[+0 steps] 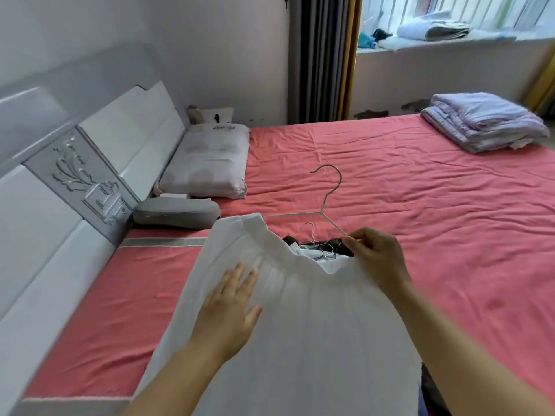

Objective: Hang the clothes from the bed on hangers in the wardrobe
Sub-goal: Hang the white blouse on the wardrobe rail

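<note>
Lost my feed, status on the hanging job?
Left hand flat on white garment. Right hand pinching its waistband and wire hanger. Spare hangers piled behind.

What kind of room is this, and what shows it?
Most likely a home bedroom: a wide bed with a coral-red sheet, a pillow against the padded headboard, and a folded quilt at the far corner.

Home bedroom: bed [390,181], pillow [207,163], curtains [321,55].

White pleated garment [315,310] draped on wire hanger [326,202]
</note>
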`<state>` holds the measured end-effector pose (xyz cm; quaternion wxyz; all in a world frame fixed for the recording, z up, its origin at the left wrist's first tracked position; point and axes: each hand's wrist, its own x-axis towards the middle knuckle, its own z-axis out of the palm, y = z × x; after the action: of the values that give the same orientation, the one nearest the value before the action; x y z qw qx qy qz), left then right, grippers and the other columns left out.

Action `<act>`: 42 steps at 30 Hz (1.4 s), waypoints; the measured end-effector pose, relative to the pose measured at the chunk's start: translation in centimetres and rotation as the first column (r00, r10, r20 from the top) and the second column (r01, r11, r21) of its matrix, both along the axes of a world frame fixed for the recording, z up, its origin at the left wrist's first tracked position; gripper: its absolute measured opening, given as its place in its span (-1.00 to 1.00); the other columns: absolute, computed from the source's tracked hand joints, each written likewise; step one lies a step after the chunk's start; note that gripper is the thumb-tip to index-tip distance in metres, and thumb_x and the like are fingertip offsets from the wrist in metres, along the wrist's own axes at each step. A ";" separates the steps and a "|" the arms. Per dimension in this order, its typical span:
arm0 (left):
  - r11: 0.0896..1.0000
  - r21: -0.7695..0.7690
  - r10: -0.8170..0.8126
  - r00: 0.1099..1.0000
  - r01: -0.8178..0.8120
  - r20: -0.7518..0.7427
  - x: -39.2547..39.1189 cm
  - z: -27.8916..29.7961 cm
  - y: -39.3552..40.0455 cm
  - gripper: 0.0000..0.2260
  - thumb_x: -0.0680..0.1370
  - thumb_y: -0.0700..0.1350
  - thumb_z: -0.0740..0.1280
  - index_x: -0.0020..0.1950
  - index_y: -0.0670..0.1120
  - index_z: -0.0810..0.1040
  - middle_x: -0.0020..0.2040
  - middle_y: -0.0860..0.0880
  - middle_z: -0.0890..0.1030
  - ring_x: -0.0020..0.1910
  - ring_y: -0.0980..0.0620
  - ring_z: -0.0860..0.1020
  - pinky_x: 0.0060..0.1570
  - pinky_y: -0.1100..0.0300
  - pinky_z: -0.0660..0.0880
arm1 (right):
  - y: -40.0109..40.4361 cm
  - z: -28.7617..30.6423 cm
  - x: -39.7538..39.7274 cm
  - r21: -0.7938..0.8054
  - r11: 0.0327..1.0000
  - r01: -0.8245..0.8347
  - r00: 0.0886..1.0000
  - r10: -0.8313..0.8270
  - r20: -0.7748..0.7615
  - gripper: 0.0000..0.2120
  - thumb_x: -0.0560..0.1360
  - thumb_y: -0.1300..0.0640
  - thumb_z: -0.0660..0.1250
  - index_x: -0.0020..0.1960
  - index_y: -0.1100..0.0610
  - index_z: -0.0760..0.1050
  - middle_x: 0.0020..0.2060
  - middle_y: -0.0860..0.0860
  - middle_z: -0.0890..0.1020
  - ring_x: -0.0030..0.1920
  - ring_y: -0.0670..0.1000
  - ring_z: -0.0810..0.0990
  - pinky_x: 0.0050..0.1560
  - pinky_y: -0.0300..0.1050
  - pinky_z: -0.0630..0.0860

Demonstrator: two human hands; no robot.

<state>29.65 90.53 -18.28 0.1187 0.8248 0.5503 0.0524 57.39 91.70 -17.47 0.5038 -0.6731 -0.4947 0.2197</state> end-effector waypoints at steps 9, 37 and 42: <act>0.973 -0.221 0.029 0.987 -0.064 -0.155 5.4 -9.3 6.8 -0.48 0.62 0.12 0.10 0.54 0.08 0.03 0.56 0.06 -0.08 0.53 0.08 -0.06 0.46 0.18 0.00 | 5.9 -14.4 4.5 -0.339 0.895 -0.290 0.940 0.333 0.074 -0.44 0.06 -0.18 0.46 0.02 -0.11 0.41 -0.20 -0.18 0.44 -0.18 -0.15 0.43 -0.14 -0.20 0.37; 0.920 -0.213 0.317 0.944 -0.330 -0.093 -1.2 -7.6 -2.8 -0.60 0.59 0.11 0.17 0.40 0.03 0.38 0.42 0.07 0.33 0.38 0.07 0.30 0.31 0.20 0.25 | -2.0 -12.2 -8.0 -0.107 0.887 -0.450 0.827 0.459 0.325 -0.72 0.37 0.20 0.48 0.07 0.20 0.57 -0.10 0.09 0.64 -0.07 0.17 0.60 -0.03 0.08 0.51; 0.874 -0.165 0.456 0.889 -0.457 -0.045 -7.0 -4.0 -8.6 -0.66 0.58 0.08 0.22 0.35 0.06 0.43 0.29 0.11 0.45 0.28 0.10 0.41 0.16 0.23 0.34 | -5.8 -7.9 -14.1 -0.113 0.776 -0.621 0.719 0.621 0.313 -0.71 0.40 0.08 0.39 0.09 0.14 0.56 -0.16 -0.01 0.62 -0.13 0.06 0.60 -0.14 -0.06 0.52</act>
<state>22.64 81.97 -22.26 0.1720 0.6587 0.7319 0.0298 43.33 85.95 -25.37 0.3101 -0.4955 -0.7690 0.2589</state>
